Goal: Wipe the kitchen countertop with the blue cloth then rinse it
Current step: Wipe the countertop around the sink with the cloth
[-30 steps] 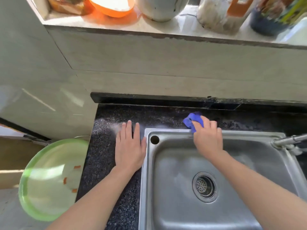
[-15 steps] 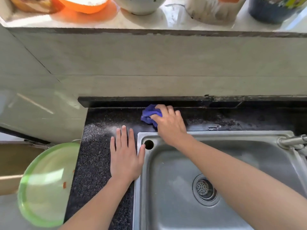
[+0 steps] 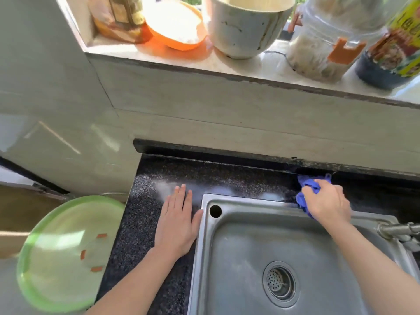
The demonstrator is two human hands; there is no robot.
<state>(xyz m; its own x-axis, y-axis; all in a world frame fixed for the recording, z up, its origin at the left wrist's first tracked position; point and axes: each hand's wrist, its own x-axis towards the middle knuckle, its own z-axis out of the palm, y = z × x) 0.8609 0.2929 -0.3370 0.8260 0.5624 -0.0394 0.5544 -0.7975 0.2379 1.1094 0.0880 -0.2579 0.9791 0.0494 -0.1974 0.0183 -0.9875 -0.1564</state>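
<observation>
Right hand: the right hand (image 3: pixel 327 201) had its fingers curled round the bunched blue cloth (image 3: pixel 311 185) and pressed it down.
Blue cloth: it sat on the back strip of the countertop (image 3: pixel 141 223), behind the sink (image 3: pixel 250 258) and towards its right end, close under the dark wall edge; its lower fold overlapped the sink's rear rim.
Left hand: the left hand (image 3: pixel 177 221) lay palm down on the speckled countertop just left of the sink, fingers straight and together, thumb against the sink rim, holding nothing.
Sink: steel, with a round drain strainer (image 3: pixel 280 283), an overflow hole (image 3: pixel 215 211) in the back left corner and a metal tap (image 3: pixel 397 229) at the right edge.
Ledge: the ledge (image 3: pixel 261 67) above carried an orange bowl (image 3: pixel 175 26), a white pot (image 3: pixel 243 26), a clear jar (image 3: pixel 327 42) and a bottle (image 3: pixel 395 48).
Writing: the bottle's yellow-and-green label carried large print, too blurred to read; the label on the brown packet (image 3: pixel 118 19) at the far left was also illegible.
Floor side: a green basin (image 3: pixel 59 253) with small orange marks stood left of the counter.
</observation>
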